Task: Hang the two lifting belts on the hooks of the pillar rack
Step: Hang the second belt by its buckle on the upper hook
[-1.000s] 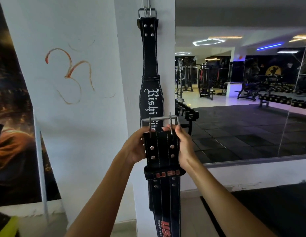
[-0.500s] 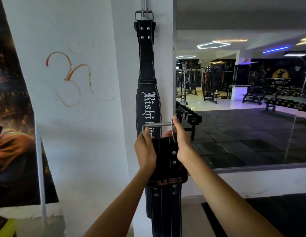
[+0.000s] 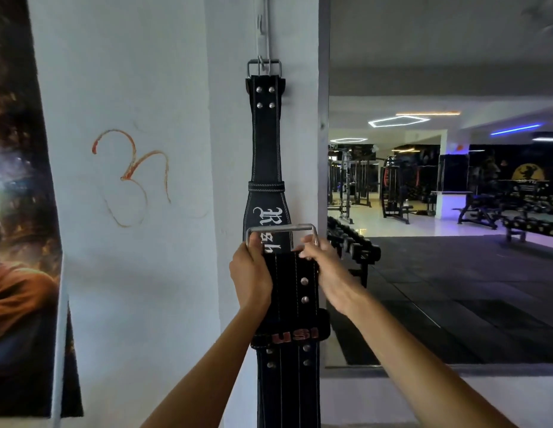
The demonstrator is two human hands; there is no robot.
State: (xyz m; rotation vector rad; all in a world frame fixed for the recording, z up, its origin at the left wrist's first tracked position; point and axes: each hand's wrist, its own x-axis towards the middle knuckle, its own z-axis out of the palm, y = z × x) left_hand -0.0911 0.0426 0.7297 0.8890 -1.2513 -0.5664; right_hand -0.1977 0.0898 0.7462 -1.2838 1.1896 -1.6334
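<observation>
Already one lifting belt [image 3: 266, 143] hangs by its buckle from the pillar rack [image 3: 265, 29], while both hands [image 3: 252, 274] grasp the second belt [image 3: 292, 291] below, whose buckle [image 3: 281, 231] must, I judge, be lifted onto a free hook [image 3: 261, 23].

The pillar [image 3: 232, 149] is the landmark. On its front face a hanging belt [image 3: 266, 143] hangs from the hook rack [image 3: 264, 29] by its buckle [image 3: 264, 67]. Lower down, in front of the pillar and overlapping that belt's lower part, a second belt [image 3: 289, 304] is held up, with the left hand [image 3: 252, 273] on its left edge and the right hand [image 3: 323, 270] on its right. Left of the pillar stands a poster [image 3: 18, 211]. Right of it is what seems to be a mirror [image 3: 439, 211], with a dumbbell rack [image 3: 352, 245] close beside the pillar.
</observation>
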